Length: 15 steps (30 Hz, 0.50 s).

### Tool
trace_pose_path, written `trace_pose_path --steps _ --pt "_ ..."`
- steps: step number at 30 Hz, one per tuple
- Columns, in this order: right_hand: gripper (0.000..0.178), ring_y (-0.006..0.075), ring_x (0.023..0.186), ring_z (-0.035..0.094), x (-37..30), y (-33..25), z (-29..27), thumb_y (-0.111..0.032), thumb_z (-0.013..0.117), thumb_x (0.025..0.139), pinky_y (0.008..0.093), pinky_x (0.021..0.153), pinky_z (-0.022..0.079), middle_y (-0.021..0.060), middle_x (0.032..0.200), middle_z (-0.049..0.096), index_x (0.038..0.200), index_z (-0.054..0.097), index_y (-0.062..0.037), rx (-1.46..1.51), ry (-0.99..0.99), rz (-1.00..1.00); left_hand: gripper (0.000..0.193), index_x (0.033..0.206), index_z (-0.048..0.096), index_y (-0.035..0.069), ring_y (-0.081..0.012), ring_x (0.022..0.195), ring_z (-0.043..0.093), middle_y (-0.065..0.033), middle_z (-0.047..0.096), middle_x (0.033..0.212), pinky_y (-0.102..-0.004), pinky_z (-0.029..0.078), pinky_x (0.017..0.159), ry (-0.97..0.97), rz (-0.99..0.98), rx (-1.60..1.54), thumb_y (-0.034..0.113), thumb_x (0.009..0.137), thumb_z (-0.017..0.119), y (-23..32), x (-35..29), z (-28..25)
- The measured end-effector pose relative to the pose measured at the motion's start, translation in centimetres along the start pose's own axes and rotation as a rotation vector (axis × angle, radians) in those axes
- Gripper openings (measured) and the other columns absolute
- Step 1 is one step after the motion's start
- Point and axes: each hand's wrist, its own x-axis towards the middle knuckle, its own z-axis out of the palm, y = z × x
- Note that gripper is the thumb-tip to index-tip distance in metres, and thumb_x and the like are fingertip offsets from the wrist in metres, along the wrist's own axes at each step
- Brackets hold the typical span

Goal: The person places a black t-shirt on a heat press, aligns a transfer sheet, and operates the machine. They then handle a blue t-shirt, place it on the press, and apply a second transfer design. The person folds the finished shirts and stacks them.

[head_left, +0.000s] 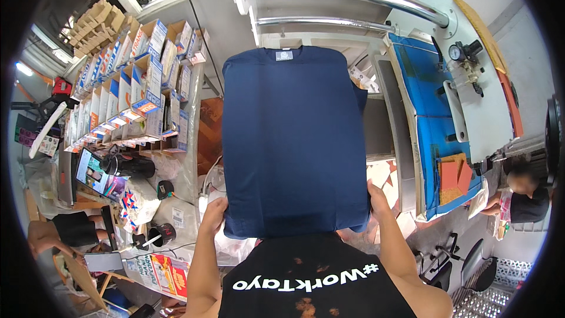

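— Where to look for the navy shirt [294, 141]?
— Straight ahead, spread flat, long axis running directly away, collar [285, 55] at the far end.
— Nearer to left grip [214, 215] or right grip [378, 200]?
— Neither, clearly; flanked by both at the near corners.
— And how far open?
— Seemingly clamped on the side edges, left and right alike; can't tell how tightly, with undersides out of view.

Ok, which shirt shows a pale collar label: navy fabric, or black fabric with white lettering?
The navy fabric shirt spread between the left hand and right hand, label at its collar; the worn black fabric shirt shows none.
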Motion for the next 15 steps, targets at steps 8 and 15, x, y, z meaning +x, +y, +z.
trace_pose_path --steps 8,15 --pt "0.021 0.0155 0.088 0.07 -2.6 1.0 -4.6 -0.024 0.068 0.109 0.0325 0.086 0.058 0.0054 0.1 0.074 0.108 0.068 -0.0026 0.066 -0.003 -0.071 0.014 0.097 0.07 0.01 -0.0082 0.068 0.064 0.0028 0.067 0.079 -0.0239 0.054 0.063 -0.101 0.098 -0.204 0.02 0.101 0.079 0.2 -3.9 -4.1" --pt "0.018 0.0129 0.082 0.065 -2.6 3.7 -6.0 -0.024 0.064 0.111 0.0316 0.084 0.056 0.001 0.094 0.07 0.11 0.066 -0.0068 0.011 0.083 -0.118 0.022 0.113 0.072 0.005 -0.0073 0.075 0.063 0.0011 0.072 0.093 -0.024 0.052 0.066 -0.01 0.061 -0.092 0.026 0.108 0.067 -2.2 -3.6 -3.8"
